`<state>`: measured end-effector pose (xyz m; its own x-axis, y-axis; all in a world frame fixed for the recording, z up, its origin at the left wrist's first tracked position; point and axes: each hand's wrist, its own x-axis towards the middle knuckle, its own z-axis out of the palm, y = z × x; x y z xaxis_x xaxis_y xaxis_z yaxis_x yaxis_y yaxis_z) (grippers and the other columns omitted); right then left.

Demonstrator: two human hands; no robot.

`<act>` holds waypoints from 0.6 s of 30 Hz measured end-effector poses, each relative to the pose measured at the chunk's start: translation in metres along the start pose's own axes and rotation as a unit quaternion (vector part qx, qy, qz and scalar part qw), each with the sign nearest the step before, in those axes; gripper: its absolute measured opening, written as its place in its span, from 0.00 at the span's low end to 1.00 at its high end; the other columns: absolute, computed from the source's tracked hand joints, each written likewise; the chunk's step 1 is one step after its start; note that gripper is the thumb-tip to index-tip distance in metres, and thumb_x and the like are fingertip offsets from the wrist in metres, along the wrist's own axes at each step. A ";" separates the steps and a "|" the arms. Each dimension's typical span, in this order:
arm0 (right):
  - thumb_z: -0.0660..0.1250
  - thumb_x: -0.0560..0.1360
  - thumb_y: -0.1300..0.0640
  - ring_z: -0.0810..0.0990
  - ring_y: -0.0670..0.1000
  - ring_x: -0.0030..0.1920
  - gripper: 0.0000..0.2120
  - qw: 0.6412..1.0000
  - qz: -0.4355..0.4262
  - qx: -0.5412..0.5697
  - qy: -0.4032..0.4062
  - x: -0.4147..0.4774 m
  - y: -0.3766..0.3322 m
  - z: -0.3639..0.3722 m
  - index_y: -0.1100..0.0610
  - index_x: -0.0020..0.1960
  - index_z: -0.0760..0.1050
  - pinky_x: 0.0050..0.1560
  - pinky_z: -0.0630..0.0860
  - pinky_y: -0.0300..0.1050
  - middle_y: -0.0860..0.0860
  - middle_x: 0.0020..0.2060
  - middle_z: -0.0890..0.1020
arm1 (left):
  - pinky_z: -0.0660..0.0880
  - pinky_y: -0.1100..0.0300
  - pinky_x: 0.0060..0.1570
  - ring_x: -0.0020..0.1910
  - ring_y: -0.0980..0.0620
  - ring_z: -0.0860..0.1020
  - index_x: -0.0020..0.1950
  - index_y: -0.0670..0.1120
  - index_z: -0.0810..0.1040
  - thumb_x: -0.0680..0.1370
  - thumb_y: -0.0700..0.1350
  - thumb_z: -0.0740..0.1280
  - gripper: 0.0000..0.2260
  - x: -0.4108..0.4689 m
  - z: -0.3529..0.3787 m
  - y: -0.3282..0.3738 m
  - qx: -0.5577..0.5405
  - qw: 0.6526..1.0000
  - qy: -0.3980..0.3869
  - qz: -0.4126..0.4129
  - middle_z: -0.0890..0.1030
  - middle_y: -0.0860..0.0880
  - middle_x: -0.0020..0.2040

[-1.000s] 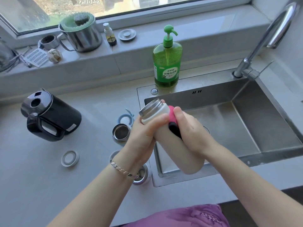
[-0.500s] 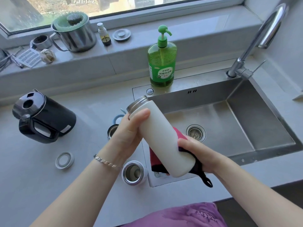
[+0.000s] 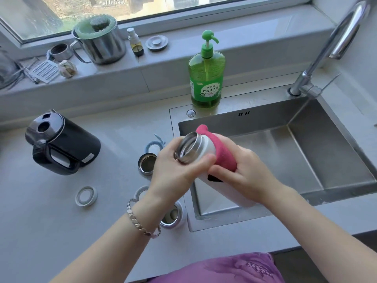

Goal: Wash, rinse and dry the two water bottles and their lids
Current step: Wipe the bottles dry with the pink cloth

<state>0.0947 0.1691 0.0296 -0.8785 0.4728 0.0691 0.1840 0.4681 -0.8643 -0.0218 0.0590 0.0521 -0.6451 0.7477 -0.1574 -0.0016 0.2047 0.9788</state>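
Observation:
My left hand (image 3: pixel 175 170) grips the steel neck of a white water bottle (image 3: pixel 206 148), tilted over the sink's left edge with its open mouth toward the upper left. My right hand (image 3: pixel 242 174) holds a pink and black cloth (image 3: pixel 222 152) wrapped round the bottle's upper body. The second bottle (image 3: pixel 173 217) stands open on the counter under my left wrist, mostly hidden. A steel lid part (image 3: pixel 147 163) lies beside my left hand, with a blue ring (image 3: pixel 152 147) behind it and a white ring (image 3: pixel 86 196) farther left.
The steel sink (image 3: pixel 306 152) holds no dishes; its tap (image 3: pixel 326 50) curves over the right rear corner. Green dish soap (image 3: pixel 206 76) stands behind the sink. A black kettle (image 3: pixel 63 144) sits at left. A steel pot (image 3: pixel 100 41) and small items line the windowsill.
My right hand has slid the cloth from the bottle's base up to its upper body near the neck. The bottle's mouth has tipped more toward me.

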 end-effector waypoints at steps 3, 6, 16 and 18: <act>0.49 0.70 0.29 0.79 0.41 0.41 0.19 0.988 0.087 0.117 -0.056 0.016 0.003 -0.007 0.32 0.49 0.75 0.45 0.74 0.42 0.42 0.39 0.82 | 0.71 0.71 0.37 0.34 0.63 0.77 0.44 0.53 0.77 0.56 0.55 0.73 0.19 0.001 -0.007 0.003 0.001 0.998 -0.013 0.056 0.80 0.60 0.34; 0.50 0.72 0.28 0.82 0.56 0.45 0.32 0.939 0.272 0.154 -0.145 0.015 0.009 -0.011 0.52 0.46 0.80 0.55 0.75 0.56 0.56 0.41 0.84 | 0.71 0.72 0.39 0.35 0.64 0.77 0.45 0.54 0.76 0.56 0.54 0.73 0.19 0.003 -0.018 0.006 0.024 0.994 -0.048 0.092 0.80 0.62 0.35; 0.44 0.73 0.36 0.75 0.51 0.50 0.22 0.993 0.114 -0.019 -0.036 0.012 -0.014 0.011 0.43 0.49 0.73 0.51 0.71 0.47 0.47 0.46 0.79 | 0.70 0.74 0.43 0.39 0.65 0.77 0.48 0.54 0.75 0.58 0.52 0.73 0.20 -0.003 -0.012 -0.009 0.049 0.989 -0.026 0.135 0.80 0.63 0.39; 0.49 0.74 0.38 0.77 0.54 0.42 0.21 0.949 0.226 0.153 -0.160 0.023 -0.012 -0.005 0.49 0.40 0.74 0.49 0.74 0.48 0.50 0.38 0.80 | 0.70 0.73 0.43 0.39 0.65 0.77 0.48 0.56 0.76 0.57 0.51 0.74 0.20 -0.004 -0.014 -0.006 0.045 0.987 -0.052 0.147 0.80 0.63 0.40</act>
<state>0.0745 0.1777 0.0444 -0.8382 0.2995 -0.4557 0.4801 0.0090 -0.8772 -0.0300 0.0465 0.0484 -0.5258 0.8429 0.1143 0.2444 0.0209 0.9695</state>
